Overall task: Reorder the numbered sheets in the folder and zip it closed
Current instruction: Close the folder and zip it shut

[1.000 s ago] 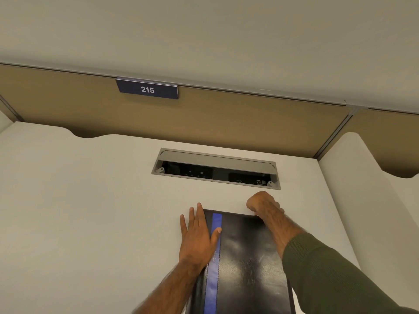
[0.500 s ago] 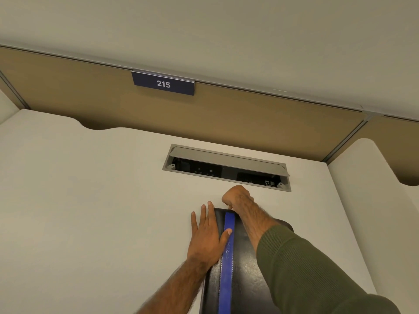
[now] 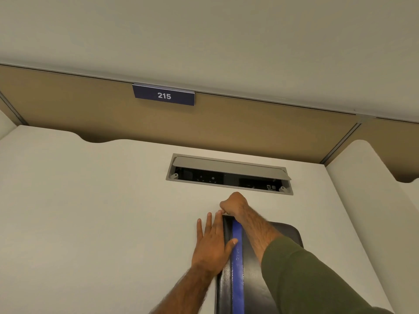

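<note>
A black leather folder with a blue stripe lies closed on the white desk, near the bottom centre. My left hand rests flat with fingers spread on the folder's left edge, thumb on the stripe. My right hand is fisted at the folder's far left corner, pinching something small there, likely the zipper pull, which is hidden by the fingers. No sheets are visible.
An open cable box with sockets is set into the desk just beyond the folder. A tan partition carries a blue "215" sign. A white side panel stands at the right.
My right hand has travelled left along the folder's far edge, from its right corner to its left corner. My left hand stayed pressed on the folder.
</note>
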`<act>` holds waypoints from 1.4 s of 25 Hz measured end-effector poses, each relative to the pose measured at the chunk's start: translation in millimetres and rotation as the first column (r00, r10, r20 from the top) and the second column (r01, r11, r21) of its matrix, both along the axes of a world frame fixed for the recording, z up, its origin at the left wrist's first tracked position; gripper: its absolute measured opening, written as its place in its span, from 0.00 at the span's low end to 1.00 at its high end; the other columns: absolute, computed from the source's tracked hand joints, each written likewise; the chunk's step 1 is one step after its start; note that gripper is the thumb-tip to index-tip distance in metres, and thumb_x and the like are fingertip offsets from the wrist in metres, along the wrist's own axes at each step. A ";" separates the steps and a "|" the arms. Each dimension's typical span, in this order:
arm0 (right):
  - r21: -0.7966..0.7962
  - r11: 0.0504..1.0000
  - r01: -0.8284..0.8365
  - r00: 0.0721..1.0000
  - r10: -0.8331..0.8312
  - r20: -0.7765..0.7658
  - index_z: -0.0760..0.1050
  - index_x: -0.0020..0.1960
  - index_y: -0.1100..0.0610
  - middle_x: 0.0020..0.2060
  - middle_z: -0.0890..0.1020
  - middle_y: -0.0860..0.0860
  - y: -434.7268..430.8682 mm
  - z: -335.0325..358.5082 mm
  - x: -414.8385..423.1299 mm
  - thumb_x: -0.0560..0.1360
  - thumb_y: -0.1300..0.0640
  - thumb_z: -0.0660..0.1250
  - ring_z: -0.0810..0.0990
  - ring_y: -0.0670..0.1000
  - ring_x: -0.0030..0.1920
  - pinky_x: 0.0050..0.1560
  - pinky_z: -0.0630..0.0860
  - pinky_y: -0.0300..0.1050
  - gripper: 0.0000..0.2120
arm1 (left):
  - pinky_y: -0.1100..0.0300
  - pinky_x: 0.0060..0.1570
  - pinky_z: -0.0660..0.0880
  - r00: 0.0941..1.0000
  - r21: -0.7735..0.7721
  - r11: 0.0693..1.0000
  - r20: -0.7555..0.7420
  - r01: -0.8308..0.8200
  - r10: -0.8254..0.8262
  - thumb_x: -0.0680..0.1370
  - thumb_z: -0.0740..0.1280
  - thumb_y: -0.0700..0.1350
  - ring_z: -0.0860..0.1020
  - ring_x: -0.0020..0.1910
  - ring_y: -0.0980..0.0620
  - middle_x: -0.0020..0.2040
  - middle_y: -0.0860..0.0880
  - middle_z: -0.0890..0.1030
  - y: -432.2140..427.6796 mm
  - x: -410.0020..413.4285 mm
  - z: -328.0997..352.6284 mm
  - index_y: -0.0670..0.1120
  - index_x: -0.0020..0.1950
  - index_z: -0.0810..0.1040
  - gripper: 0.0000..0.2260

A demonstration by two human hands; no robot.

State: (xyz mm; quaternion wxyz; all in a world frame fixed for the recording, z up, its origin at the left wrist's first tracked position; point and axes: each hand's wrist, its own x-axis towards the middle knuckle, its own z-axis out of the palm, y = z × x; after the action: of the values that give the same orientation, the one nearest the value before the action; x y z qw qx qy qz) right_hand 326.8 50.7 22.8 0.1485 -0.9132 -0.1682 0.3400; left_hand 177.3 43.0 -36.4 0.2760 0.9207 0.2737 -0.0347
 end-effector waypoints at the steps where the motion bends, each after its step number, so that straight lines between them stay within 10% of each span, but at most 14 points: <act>1: 0.137 0.988 0.066 0.997 -0.072 0.040 0.70 0.38 0.57 0.39 0.77 0.53 -9.6 0.8 -3.3 0.79 0.56 0.67 0.75 0.49 0.38 0.45 0.75 0.44 0.13 | 0.49 0.75 0.27 1.000 0.010 1.000 -0.007 0.003 -0.003 0.81 0.45 0.69 0.35 0.80 0.51 0.83 0.53 0.40 -0.7 -5.0 -0.2 0.52 0.82 0.37 0.36; 7: 0.332 0.918 0.217 0.890 -0.325 0.318 0.77 0.41 0.52 0.41 0.82 0.51 -171.5 -3.4 -28.1 0.80 0.58 0.66 0.80 0.49 0.41 0.45 0.79 0.43 0.09 | 0.40 0.73 0.52 1.000 0.081 0.997 -0.001 -0.008 0.008 0.84 0.43 0.63 0.72 0.72 0.41 0.72 0.44 0.75 -28.5 -66.1 -7.1 0.46 0.71 0.77 0.32; 15: 0.023 0.903 0.428 0.864 -0.417 0.283 0.75 0.70 0.58 0.66 0.78 0.57 -340.5 -35.0 -73.3 0.78 0.39 0.66 0.78 0.58 0.64 0.67 0.73 0.54 0.29 | 0.60 0.64 0.69 0.947 -0.144 0.951 0.134 -0.273 0.292 0.84 0.58 0.53 0.69 0.63 0.53 0.66 0.52 0.69 -108.0 -116.9 17.4 0.51 0.77 0.63 0.22; 22: 0.162 0.937 0.308 0.942 -0.324 0.082 0.78 0.45 0.54 0.42 0.82 0.49 -350.7 -23.4 -86.8 0.76 0.49 0.70 0.80 0.47 0.42 0.47 0.79 0.44 0.08 | 0.52 0.58 0.74 0.898 -0.122 0.890 -0.026 -0.439 0.440 0.81 0.63 0.51 0.74 0.54 0.46 0.52 0.48 0.71 -133.6 -99.6 26.0 0.48 0.51 0.71 0.08; 26: 0.264 0.892 0.365 0.923 -0.384 0.021 0.69 0.42 0.54 0.40 0.79 0.49 -350.5 -12.6 -85.4 0.76 0.54 0.69 0.77 0.47 0.40 0.35 0.68 0.36 0.09 | 0.52 0.61 0.74 0.855 -0.117 0.848 -0.097 -0.517 0.509 0.78 0.67 0.53 0.78 0.57 0.43 0.55 0.44 0.75 -126.6 -86.5 21.7 0.47 0.59 0.78 0.14; 35: 0.482 0.743 0.464 0.849 -0.528 -0.004 0.73 0.52 0.56 0.49 0.81 0.52 -356.8 4.4 -42.1 0.79 0.63 0.66 0.79 0.52 0.46 0.48 0.77 0.43 0.05 | 0.55 0.53 0.78 0.816 -0.407 0.766 0.079 -0.498 0.572 0.74 0.74 0.41 0.83 0.47 0.49 0.50 0.48 0.86 -132.1 -37.7 29.5 0.45 0.61 0.83 0.15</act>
State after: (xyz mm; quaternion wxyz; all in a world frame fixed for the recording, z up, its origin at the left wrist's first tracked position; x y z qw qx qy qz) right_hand 284.7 -306.1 27.2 0.4368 -0.8822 -0.0050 0.1761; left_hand 139.5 -89.1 -7.0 0.4676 0.7336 0.4854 0.0869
